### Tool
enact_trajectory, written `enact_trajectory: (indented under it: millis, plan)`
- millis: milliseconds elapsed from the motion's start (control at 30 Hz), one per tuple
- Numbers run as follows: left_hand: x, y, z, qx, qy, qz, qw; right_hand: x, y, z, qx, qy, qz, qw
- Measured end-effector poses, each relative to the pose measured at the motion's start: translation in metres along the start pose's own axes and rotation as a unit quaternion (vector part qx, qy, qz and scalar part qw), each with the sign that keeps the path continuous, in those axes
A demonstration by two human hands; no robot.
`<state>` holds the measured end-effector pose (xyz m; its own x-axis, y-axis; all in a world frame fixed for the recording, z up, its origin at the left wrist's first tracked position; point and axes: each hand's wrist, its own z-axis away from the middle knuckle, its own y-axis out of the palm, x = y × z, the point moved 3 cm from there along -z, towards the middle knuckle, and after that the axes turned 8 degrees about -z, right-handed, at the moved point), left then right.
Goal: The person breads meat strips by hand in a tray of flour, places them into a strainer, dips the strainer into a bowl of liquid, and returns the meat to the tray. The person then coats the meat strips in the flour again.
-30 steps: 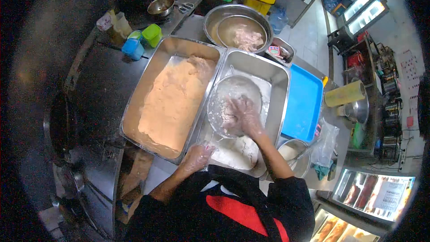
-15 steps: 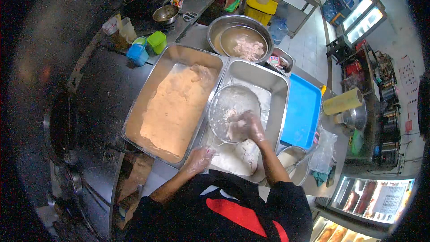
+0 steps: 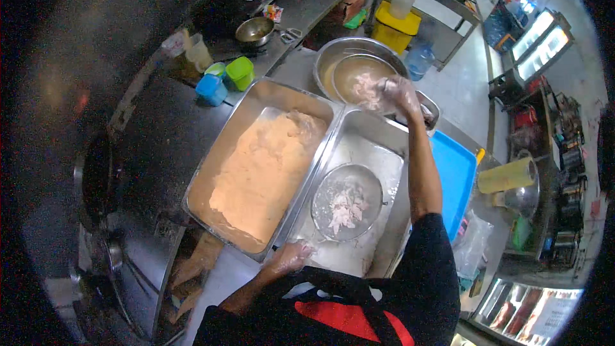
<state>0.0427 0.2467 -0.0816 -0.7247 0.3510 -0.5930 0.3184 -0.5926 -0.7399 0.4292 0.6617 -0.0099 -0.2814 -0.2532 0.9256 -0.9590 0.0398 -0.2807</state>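
"Pale pink meat strips [image 3: 365,88] are what I'm on; they sit in cloudy liquid, in a round inner basin [image 3: 359,56] nested in the large steel bowl [image 3: 325,78]"

"And the grip from your end?"

"My right hand [image 3: 398,95] is over that bowl's right side, fingers toward the strips; from here I can't tell whether the grip has closed on any. My left hand [image 3: 291,257] is at the near left edge of the plain steel pan [image 3: 362,147], and I can't make out its grip either"

"What's in that pan?"

"A round sieve [image 3: 327,186], with whitish, floury pieces [image 3: 348,210] heaped in it"

"And around it?"

"On my left, touching, a second pan [image 3: 288,97] of orange-tan powder [image 3: 262,173]; to the right, partly behind my forearm, a blue tray [image 3: 453,173]. Beyond the powder, on the dark counter [image 3: 173,141], I see a green container [image 3: 239,74] just beside a blue container [image 3: 211,91]"
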Motion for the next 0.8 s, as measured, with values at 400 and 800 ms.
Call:
enact_trajectory:
  millis: [400,800]
  plan:
    - [-0.017,-0.021,0.014,0.057,-0.139,0.138,0.979,0.073,0.046,0.073,-0.045,0.012,0.298,0.954]
    - [-0.026,-0.047,0.013,-0.019,-0.082,0.116,0.99,0.083,0.132,0.333,0.284,0.073,0.362,0.885]
